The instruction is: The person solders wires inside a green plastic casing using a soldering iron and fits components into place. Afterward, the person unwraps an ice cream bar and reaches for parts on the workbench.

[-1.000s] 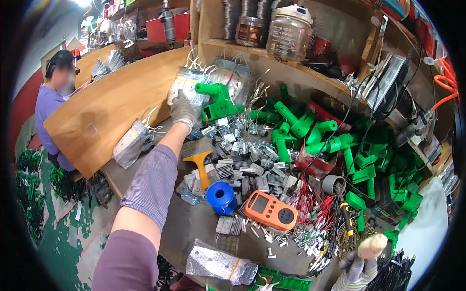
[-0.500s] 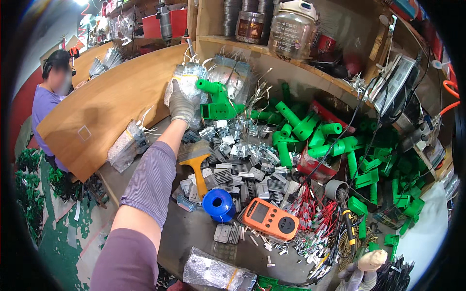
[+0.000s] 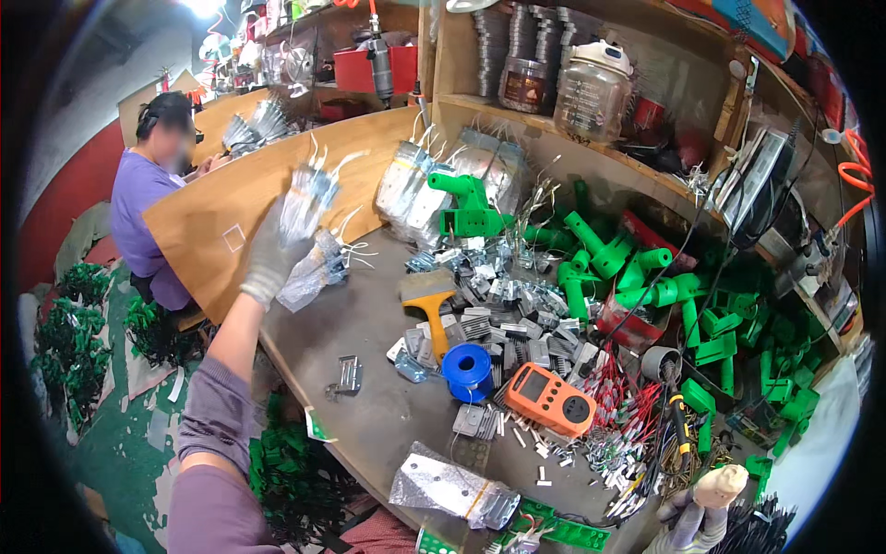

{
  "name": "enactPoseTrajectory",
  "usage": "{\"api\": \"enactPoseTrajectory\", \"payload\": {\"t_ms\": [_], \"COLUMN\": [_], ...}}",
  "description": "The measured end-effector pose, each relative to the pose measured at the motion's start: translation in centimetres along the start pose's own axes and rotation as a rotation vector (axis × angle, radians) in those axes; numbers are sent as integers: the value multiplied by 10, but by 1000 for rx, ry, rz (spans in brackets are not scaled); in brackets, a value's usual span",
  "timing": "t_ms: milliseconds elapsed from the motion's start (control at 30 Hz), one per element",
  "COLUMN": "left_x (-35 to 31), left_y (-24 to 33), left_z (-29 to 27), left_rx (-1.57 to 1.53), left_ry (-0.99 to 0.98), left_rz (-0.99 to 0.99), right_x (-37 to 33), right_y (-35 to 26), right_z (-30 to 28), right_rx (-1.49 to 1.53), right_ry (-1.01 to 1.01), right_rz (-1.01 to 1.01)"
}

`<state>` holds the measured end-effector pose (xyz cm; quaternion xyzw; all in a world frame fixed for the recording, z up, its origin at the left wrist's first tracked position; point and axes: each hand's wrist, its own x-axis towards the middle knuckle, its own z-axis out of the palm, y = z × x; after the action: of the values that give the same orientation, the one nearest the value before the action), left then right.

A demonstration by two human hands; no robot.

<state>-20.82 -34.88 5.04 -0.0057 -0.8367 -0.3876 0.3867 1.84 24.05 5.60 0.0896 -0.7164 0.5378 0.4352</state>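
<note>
My gloved left hand (image 3: 266, 254) is closed around a bubble-wrapped bundle of metal parts (image 3: 309, 196) with white wires at its top. The bundle, a little blurred, is in front of the wooden board. A similar wrapped bundle (image 3: 318, 268) lies beside my hand at the table's left edge. More wrapped bundles (image 3: 401, 189) lean at the back, next to a green plastic handle-shaped housing (image 3: 471, 208). Low on the right, my gloved right hand (image 3: 690, 526) has its fingers curled, with a pale knobbly shape (image 3: 721, 486) at its top. What it grips cannot be made out.
Grey metal pieces (image 3: 498, 319), a yellow-handled brush (image 3: 434, 319), a blue spool (image 3: 468, 372) and an orange meter (image 3: 550, 399) cover mid-table. Green housings (image 3: 664, 291) pile up at right. A wrapped packet (image 3: 452, 485) lies near the front edge. A person (image 3: 157, 203) sits beyond the wooden board (image 3: 198, 226).
My left hand has moved left and nearer from the bundles at the back, carrying one wrapped bundle. The view has turned left. My right hand keeps nearly the same pose.
</note>
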Motion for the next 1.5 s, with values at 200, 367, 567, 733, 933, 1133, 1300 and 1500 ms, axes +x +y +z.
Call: {"api": "enactPoseTrajectory", "payload": {"t_ms": [200,367,567,733,933,1133,1300,1500], "left_x": [-33,-40,-43,-34,-41,-68,-69,-76], "left_y": [-41,-50,-55,-43,-41,-52,-76,-103], "left_z": [-24,-23,-25,-16,-9,-3,-6,-7], "left_rx": [237,399,342,558,573,611,578,522], "left_ry": [-73,-78,34,-126,-94,31,46,69], "left_rz": [-77,-112,53,-85,-259,-234,-229,-215], "right_x": [0,-8,-7,-13,0,2,-7,-10], "right_y": [-6,10,7,15,4,-16,-7,-9], "right_z": [5,1,6,-3,12,21,7,5], "right_rx": [107,48,5,12,53,95,111,38], "right_ry": [-50,-68,-71,-62,-162,-152,-198,-234], "right_rz": [13,-8,-35,49,-145,-168,-128,-157]}}
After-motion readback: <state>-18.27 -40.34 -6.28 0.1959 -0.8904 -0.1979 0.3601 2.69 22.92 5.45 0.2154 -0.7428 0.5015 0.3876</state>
